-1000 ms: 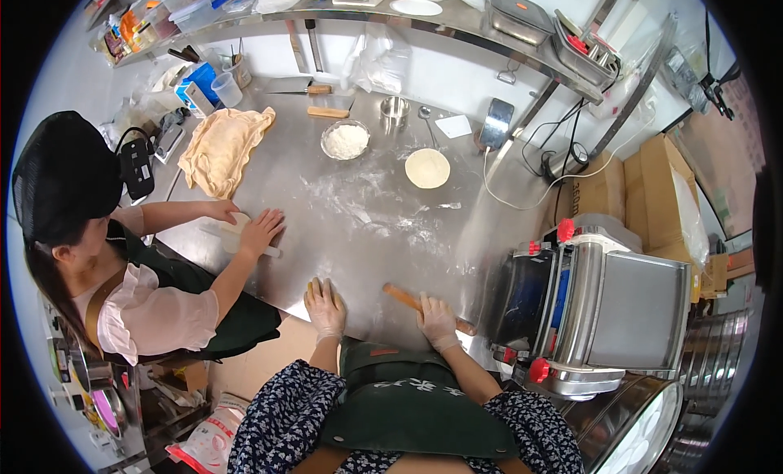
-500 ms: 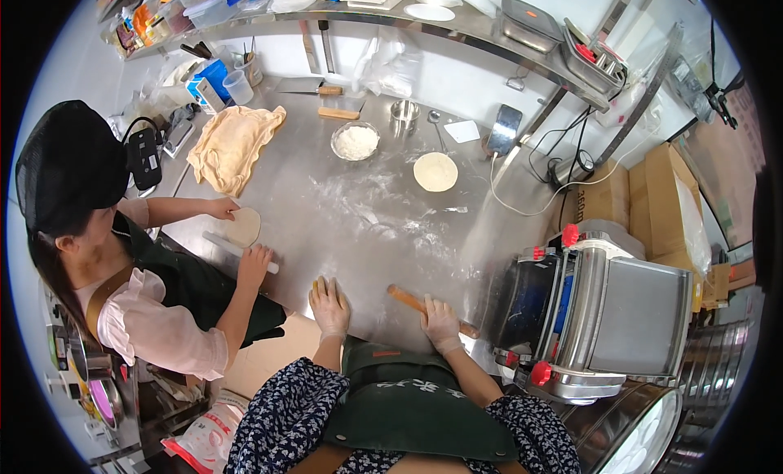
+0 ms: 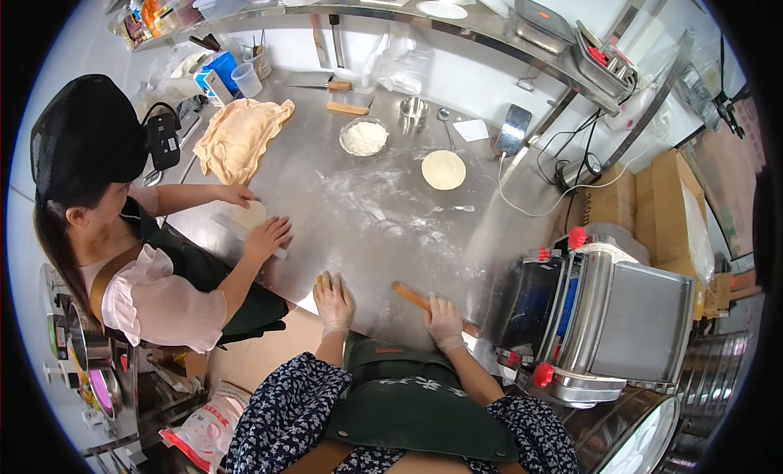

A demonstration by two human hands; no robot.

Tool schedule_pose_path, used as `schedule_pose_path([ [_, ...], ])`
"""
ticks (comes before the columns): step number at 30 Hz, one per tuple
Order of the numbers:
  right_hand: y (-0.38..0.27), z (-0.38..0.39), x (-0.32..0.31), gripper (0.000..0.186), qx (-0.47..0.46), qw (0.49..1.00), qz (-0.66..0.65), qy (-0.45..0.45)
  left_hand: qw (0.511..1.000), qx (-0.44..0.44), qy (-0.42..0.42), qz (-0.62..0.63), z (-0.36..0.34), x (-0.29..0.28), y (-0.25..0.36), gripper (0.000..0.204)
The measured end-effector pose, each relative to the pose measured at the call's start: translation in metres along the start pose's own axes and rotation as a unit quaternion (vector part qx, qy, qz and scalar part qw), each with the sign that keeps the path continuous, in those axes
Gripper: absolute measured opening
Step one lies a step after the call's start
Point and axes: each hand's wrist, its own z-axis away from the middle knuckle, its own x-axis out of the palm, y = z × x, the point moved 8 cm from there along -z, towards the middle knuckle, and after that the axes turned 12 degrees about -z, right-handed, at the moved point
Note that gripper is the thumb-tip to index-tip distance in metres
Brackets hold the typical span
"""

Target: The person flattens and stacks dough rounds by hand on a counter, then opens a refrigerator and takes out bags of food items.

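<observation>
On the steel worktable [image 3: 359, 246], near its front edge, my left hand [image 3: 333, 304] lies flat in a clear glove, fingers stretched out, holding nothing. My right hand [image 3: 444, 323], also gloved, grips a wooden rolling pin [image 3: 413, 296] that lies slanted on the tabletop. Flour is smeared across the metal ahead of both hands. Farther back rests a flat round of dough [image 3: 444, 170], near a bowl of flour [image 3: 364, 136]. At my left a co-worker bends over another dough round [image 3: 249, 213], both hands at it, with a pale rolling pin [image 3: 280, 251] partly hidden under one hand.
A large folded dough sheet [image 3: 243, 136] lies at the back left. Wooden-handled scrapers [image 3: 348, 108], a metal cup [image 3: 414, 111], a spoon [image 3: 445, 125], a white card [image 3: 471, 130] and a phone [image 3: 515, 128] line the back. A roller machine [image 3: 599, 311] stands at the right.
The co-worker's near hand has moved forward with spread fingers over the pale rolling pin. My hands and the wooden rolling pin stay in place; the whole view has shifted slightly.
</observation>
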Motion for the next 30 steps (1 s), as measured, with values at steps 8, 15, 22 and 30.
schedule_pose_path([
  [8, 0.004, 0.001, 0.002, 0.056, 0.018, 1.000, -0.011, -0.010, 1.000, 0.002, -0.002, -0.014, -0.001, 0.004, 0.000, 0.048],
  [15, 0.003, 0.002, 0.003, 0.053, 0.005, 1.000, 0.005, -0.003, 1.000, 0.001, 0.003, -0.014, -0.001, 0.001, -0.001, 0.049],
  [22, 0.005, 0.002, -0.004, 0.054, 0.015, 0.999, 0.030, 0.010, 1.000, 0.006, 0.008, 0.012, -0.008, -0.013, 0.013, 0.045],
  [30, 0.005, 0.004, 0.000, 0.055, 0.017, 1.000, 0.019, -0.007, 1.000, 0.010, 0.000, 0.000, -0.009, -0.018, 0.017, 0.043],
])
